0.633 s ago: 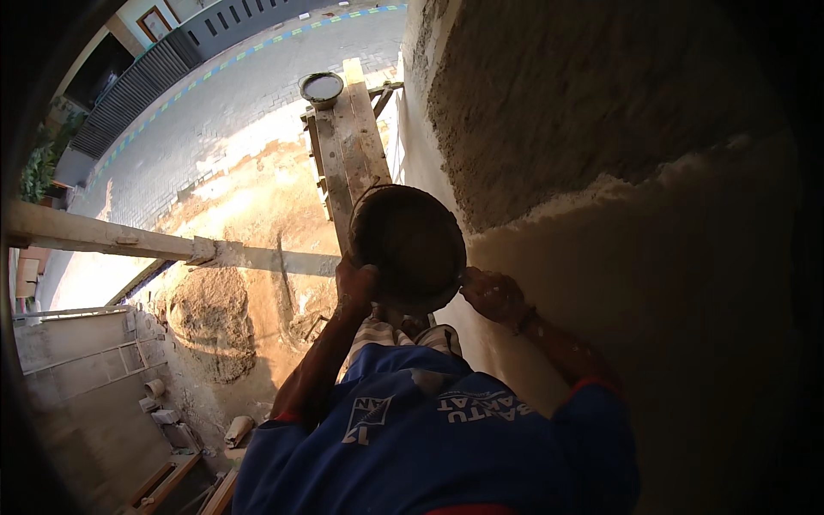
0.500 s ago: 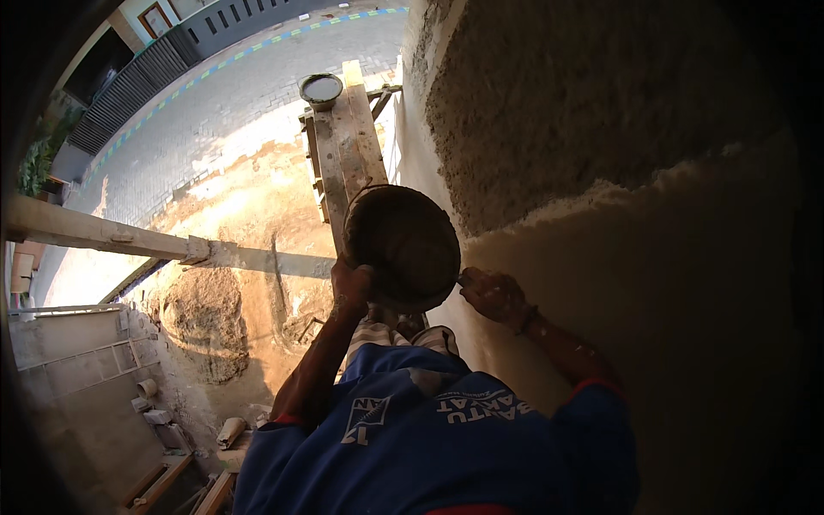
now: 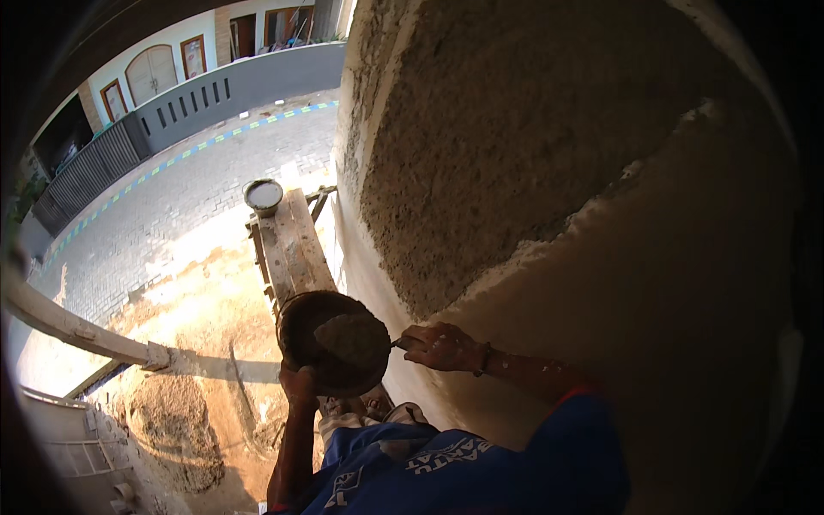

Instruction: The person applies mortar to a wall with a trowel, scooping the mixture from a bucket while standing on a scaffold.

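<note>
A dark round bucket (image 3: 294,324) is held in front of me, its mouth facing up. My left hand (image 3: 299,386) is closed on its near left rim. My right hand (image 3: 442,347), closed at the bucket's right edge, grips what looks like a trowel (image 3: 397,342); only a bit near the handle shows clearly. A greyish lump of mortar (image 3: 354,339) is visible inside the bucket's outline, and whether it lies on the blade is hard to tell. To the right rises a wall with a rough dark part (image 3: 481,163) and a smoother plastered part (image 3: 635,300).
My feet are on a narrow plank scaffold (image 3: 298,249) running along the wall. On its far end stands another bucket (image 3: 263,196) holding pale liquid. A wooden beam (image 3: 86,333) crosses at the left. Below lie a sand heap (image 3: 176,433) and a paved street (image 3: 189,193).
The view has tilted up and to the right, showing more wall and street. A pale lump of mortar now shows in the bucket, which was dark inside before. Both hands keep their grips.
</note>
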Tool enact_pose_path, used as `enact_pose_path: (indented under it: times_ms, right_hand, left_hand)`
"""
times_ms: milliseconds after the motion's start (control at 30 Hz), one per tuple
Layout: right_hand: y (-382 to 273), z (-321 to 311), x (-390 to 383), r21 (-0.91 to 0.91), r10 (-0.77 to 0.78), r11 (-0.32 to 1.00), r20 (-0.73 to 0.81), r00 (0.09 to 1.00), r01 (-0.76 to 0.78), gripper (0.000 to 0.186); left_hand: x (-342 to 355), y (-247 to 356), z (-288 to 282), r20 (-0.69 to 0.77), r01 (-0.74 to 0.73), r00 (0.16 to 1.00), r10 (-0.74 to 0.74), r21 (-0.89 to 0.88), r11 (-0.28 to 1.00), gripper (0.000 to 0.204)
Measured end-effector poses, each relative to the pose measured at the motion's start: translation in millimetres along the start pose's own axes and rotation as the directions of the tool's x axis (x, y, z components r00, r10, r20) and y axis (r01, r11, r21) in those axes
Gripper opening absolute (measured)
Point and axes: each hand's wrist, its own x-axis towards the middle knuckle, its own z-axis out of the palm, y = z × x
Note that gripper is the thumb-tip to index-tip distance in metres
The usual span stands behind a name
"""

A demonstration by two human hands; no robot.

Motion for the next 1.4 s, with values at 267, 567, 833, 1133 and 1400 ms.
enact_pose_path:
  times_ms: [267,567,833,1133,1400]
  right_hand:
    - [6.3,-207.4,13.9,0.106,-0.200,0.967,-0.258,0.945,0.233,0.039]
    - [-90.5,-417.2,8.5,0.057,-0.126,0.984,-0.448,0.885,0.169,0.032]
    - [100.5,-546.5,-153.8,0.279,0.387,0.875,-0.894,0.225,-0.397,0.025]
    - [21.7,-352.5,-144.2,0.428,0.698,0.614,-0.686,0.204,-0.663,0.052]
    - [70.1,-17.6,-85.5,-0.524,0.013,0.840,-0.238,0.971,-0.140,0.048]
  left_hand:
    - [11.8,-37.3,-11.1,-0.029,-0.077,0.996,0.079,0.073,0.994,0.053]
    - [-21.1,-13.2,-31.6,-0.159,-0.029,0.986,0.044,0.098,0.995,0.054]
    - [-3.0,-91.1,-31.7,-0.065,-0.098,0.993,0.104,0.084,0.992,0.053]
    - [-7.1,-52.3,3.9,0.087,-0.091,0.992,0.090,0.014,0.996,0.050]
    - [3.6,-10.9,45.1,0.109,-0.067,0.993,0.040,0.255,0.965,0.047]
